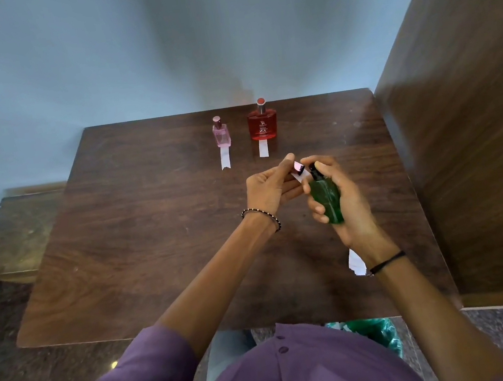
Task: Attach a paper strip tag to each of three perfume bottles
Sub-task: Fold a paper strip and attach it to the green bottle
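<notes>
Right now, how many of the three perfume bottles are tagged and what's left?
Two look done: the pink bottle and the red bottle stand with a paper strip trailing from each. In hand: the right hand grips the green bottle while the left hand holds a cap and a loose strip. Left: tag it, recap.

A wooden table (140, 238) carries a pink bottle (221, 133) and a red bottle (263, 124), upright near its far edge. A left strip (225, 158) and a right strip (263, 150) lie just before them. Loose strips (355, 261) lie front right.
</notes>
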A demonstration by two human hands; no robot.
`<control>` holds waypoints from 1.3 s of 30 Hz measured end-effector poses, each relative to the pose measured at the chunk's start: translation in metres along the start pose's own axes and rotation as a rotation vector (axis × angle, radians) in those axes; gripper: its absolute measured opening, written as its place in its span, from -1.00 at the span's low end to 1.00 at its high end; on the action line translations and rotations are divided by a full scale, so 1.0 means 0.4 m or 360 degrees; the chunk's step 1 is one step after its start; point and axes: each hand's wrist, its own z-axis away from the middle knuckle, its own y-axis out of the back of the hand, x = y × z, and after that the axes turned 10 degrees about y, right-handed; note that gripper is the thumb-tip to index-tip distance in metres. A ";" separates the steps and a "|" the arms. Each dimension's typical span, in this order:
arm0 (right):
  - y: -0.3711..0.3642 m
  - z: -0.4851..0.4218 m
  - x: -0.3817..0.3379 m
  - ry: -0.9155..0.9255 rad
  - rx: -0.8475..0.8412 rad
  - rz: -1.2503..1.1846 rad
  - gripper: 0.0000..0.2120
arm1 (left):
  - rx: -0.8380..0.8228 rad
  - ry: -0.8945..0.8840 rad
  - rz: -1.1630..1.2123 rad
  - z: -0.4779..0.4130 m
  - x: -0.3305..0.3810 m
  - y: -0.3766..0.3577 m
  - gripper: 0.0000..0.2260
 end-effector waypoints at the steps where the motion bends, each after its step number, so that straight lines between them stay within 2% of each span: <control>1: 0.000 -0.002 0.002 0.0020 0.0048 0.0104 -0.81 | 0.0011 0.0001 0.0010 -0.002 0.000 0.001 -0.76; 4: 0.002 -0.004 0.005 0.0093 0.0146 0.0220 -0.82 | 0.0032 -0.0002 0.0033 -0.004 -0.003 0.003 -0.74; 10: -0.003 -0.008 0.014 0.0069 0.0211 0.0149 -0.87 | 0.0036 -0.0007 0.0045 -0.006 -0.002 0.006 -0.72; 18: -0.014 -0.018 0.017 0.0095 0.0224 0.0247 -0.87 | 0.0036 -0.0005 0.0046 -0.008 0.007 0.005 -0.76; 26: -0.014 -0.022 0.013 0.0116 0.0296 0.0299 -0.86 | 0.0053 0.0000 0.0038 -0.009 0.011 0.008 -0.68; 35: -0.025 -0.028 0.026 0.0100 0.0281 0.0163 -0.85 | 0.0027 0.0006 0.0046 -0.007 0.018 0.002 -0.78; 37: -0.025 -0.032 0.032 0.0115 0.0316 0.0251 -0.86 | 0.0031 0.0004 0.0047 -0.008 0.020 0.000 -0.77; 39: -0.020 -0.038 0.036 0.0186 0.0327 0.0511 -0.88 | 0.0042 0.0002 0.0062 -0.011 0.019 0.000 -0.73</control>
